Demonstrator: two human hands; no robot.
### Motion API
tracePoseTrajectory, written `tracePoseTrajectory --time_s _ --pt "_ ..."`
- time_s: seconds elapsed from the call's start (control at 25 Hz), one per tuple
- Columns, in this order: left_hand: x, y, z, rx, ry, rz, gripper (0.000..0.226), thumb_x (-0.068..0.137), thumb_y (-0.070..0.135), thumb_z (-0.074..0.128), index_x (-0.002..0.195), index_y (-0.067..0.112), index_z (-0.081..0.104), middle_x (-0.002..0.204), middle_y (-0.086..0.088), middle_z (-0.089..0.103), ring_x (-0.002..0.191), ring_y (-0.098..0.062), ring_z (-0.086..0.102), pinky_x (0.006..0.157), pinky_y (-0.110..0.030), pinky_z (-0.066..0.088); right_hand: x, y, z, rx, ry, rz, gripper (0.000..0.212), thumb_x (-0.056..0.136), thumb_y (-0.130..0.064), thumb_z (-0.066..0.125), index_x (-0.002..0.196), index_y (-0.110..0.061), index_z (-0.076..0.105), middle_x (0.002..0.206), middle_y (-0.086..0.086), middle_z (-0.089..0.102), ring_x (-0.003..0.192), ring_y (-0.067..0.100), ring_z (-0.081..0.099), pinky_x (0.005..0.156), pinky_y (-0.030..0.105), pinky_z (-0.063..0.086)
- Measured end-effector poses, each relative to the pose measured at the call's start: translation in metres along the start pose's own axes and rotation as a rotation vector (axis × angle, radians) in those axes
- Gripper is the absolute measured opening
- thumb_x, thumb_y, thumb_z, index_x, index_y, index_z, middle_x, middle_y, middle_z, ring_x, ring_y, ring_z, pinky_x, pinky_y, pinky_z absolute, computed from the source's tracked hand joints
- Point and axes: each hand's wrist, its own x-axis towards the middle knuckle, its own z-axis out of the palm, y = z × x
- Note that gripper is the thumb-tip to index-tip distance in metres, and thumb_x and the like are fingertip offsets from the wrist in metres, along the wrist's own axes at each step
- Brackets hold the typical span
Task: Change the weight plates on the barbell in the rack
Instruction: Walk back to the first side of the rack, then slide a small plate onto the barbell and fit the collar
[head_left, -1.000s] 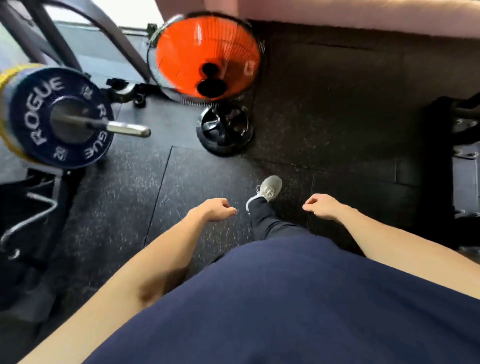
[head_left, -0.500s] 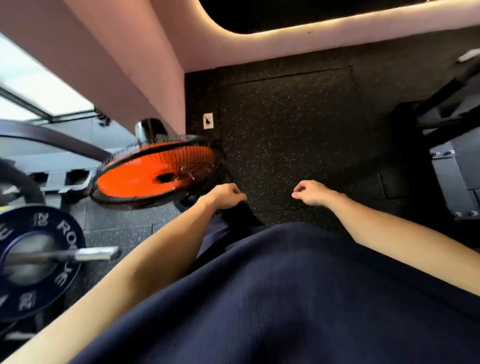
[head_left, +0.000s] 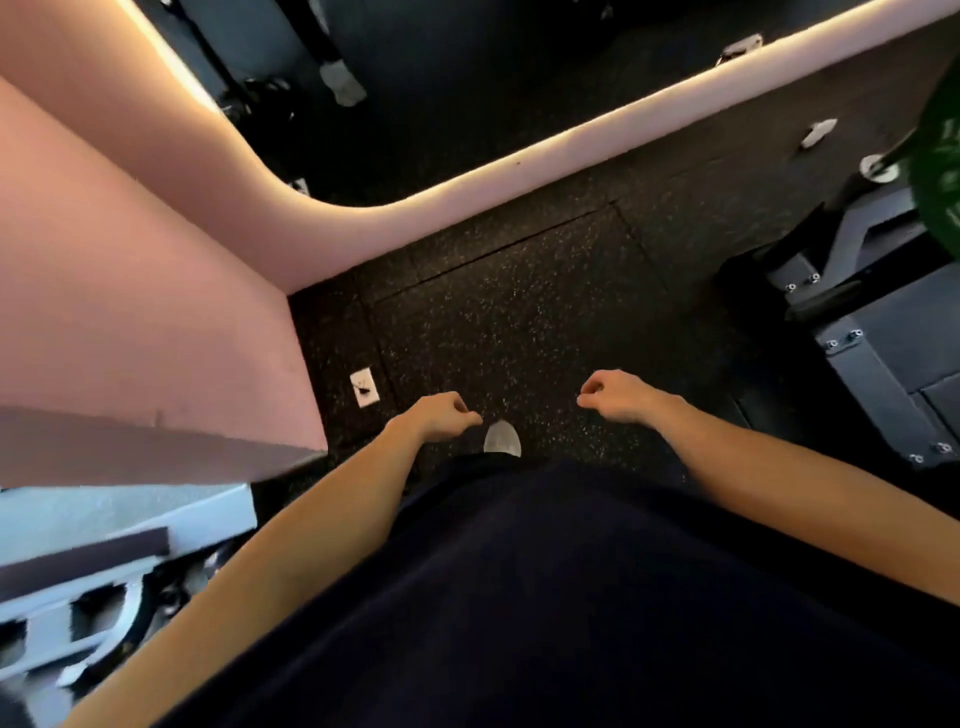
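Hanging loosely curled, left hand (head_left: 441, 415) and right hand (head_left: 618, 395) hold nothing.

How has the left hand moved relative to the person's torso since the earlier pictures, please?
Cannot tell of any real shift: the left hand hangs loosely curled ahead of the navy shirt as before; the camera turned.

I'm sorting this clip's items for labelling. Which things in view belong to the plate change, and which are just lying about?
For the job:
left hand, loosely curled, holding nothing
right hand, the same
green plate at the right edge
grey rack base

Just there:
pink wall
wall socket
speckled floor
shoe
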Motion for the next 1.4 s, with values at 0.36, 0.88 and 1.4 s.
tracePoseTrajectory --time_s 0.36,0.88,1.4 --pt "0.104 0.145 -0.100 0.310 -0.141 0.158 0.048 0.090 0.052 0.058 0.127 0.022 0.055 0.131 -0.004 0.058 0.117 -0.022 0.054 0.100 -0.037 0.044 0.036 0.053 -0.085 0.312 0.125 0.244 0.035 0.094 -0.031 0.059 0.124 -0.013 0.057 0.127 0.008 0.059 0.114 0.023 0.056 0.092 0.034 0.045" --pt "0.161 0.308 -0.100 0.707 -0.313 0.491 0.055 0.088 0.049 0.062 0.134 0.023 0.050 0.132 -0.005 0.057 0.107 -0.019 0.059 0.085 -0.028 0.047 0.005 0.124 -0.090 0.753 0.299 0.602 0.046 0.094 -0.035 0.058 0.131 -0.010 0.050 0.132 0.010 0.056 0.117 0.025 0.056 0.094 0.034 0.045" --pt "0.104 0.494 -0.166 0.603 -0.090 0.977 0.059 0.087 0.052 0.063 0.139 0.027 0.045 0.135 -0.008 0.054 0.119 -0.024 0.054 0.093 -0.033 0.046 -0.076 0.145 -0.212 0.885 0.869 0.643 0.050 0.093 -0.037 0.059 0.136 -0.017 0.044 0.132 0.006 0.055 0.106 0.020 0.056 0.093 0.035 0.046"
